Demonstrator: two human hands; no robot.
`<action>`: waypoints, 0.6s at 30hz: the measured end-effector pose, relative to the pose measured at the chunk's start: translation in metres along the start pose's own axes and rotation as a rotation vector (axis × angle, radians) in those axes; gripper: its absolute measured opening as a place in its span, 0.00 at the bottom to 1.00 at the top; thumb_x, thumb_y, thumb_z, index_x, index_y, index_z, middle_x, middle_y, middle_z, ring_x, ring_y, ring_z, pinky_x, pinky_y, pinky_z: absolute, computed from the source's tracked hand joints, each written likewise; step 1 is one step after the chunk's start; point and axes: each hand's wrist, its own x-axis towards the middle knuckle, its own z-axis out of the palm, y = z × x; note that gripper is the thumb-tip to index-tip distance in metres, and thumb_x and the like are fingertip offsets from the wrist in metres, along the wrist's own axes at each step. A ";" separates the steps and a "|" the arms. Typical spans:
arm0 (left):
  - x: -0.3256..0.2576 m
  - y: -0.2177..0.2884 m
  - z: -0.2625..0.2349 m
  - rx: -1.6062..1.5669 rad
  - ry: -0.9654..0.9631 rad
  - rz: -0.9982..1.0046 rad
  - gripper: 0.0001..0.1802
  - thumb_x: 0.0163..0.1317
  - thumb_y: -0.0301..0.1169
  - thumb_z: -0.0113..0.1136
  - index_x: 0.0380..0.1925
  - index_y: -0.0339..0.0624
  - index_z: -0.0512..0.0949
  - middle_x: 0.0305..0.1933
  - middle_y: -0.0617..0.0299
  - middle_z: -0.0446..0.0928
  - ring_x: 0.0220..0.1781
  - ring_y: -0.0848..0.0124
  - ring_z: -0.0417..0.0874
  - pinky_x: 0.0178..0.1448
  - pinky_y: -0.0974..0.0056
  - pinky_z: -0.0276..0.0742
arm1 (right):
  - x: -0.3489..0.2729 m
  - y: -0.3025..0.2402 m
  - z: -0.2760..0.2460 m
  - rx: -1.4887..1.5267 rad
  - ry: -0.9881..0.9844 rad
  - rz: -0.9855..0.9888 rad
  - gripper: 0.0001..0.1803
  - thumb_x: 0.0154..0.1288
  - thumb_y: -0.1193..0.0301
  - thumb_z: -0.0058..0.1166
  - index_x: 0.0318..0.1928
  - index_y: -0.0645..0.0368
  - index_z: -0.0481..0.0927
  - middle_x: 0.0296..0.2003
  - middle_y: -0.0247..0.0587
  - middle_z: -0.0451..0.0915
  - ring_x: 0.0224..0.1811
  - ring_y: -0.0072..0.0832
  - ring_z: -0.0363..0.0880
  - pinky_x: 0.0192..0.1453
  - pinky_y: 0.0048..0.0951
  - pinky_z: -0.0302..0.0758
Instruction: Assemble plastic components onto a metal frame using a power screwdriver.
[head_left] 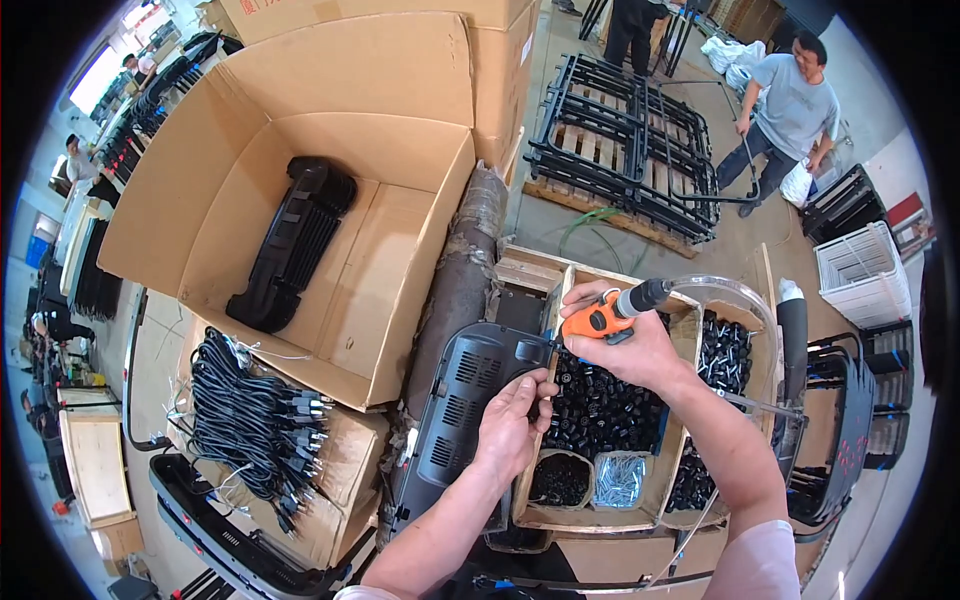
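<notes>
My right hand [628, 348] grips an orange and black pneumatic screwdriver [610, 313] with a clear hose curving off to the right. Its tip points left at the top edge of a dark grey vented plastic panel [462, 395]. My left hand [512, 425] rests on that panel's right edge, fingers pinched near the screwdriver tip. What the fingers pinch is too small to tell. Both hands are above a wooden tray [532, 495] divided into compartments with small black parts, and a tub of silver screws [619, 480].
A large open cardboard box [390, 260] at left holds one black panel [292, 243]. Bundled black power cords [250, 420] lie on a box below it. A person in a grey shirt [785, 110] handles black metal frames [625, 140] on a pallet. White crate [865, 275] at right.
</notes>
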 end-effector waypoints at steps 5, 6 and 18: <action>0.006 -0.005 0.000 -0.058 0.015 -0.051 0.14 0.81 0.37 0.53 0.55 0.42 0.81 0.41 0.66 0.84 0.32 0.79 0.77 0.33 0.72 0.74 | 0.004 0.012 0.003 -0.051 0.012 -0.077 0.19 0.57 0.73 0.71 0.50 0.57 0.83 0.42 0.32 0.84 0.44 0.20 0.82 0.52 0.26 0.80; 0.007 -0.007 -0.002 -0.059 0.015 -0.048 0.14 0.81 0.37 0.53 0.55 0.42 0.81 0.41 0.66 0.84 0.32 0.79 0.77 0.33 0.72 0.74 | 0.002 0.014 0.003 -0.034 0.003 -0.082 0.19 0.57 0.72 0.71 0.49 0.57 0.83 0.41 0.32 0.84 0.44 0.19 0.82 0.52 0.26 0.80; 0.018 -0.016 0.014 -0.206 0.101 -0.051 0.14 0.81 0.39 0.53 0.52 0.43 0.80 0.37 0.70 0.79 0.35 0.78 0.77 0.37 0.73 0.74 | -0.008 0.010 0.002 -0.044 -0.032 -0.045 0.17 0.60 0.76 0.70 0.50 0.60 0.83 0.45 0.32 0.83 0.48 0.19 0.81 0.56 0.27 0.78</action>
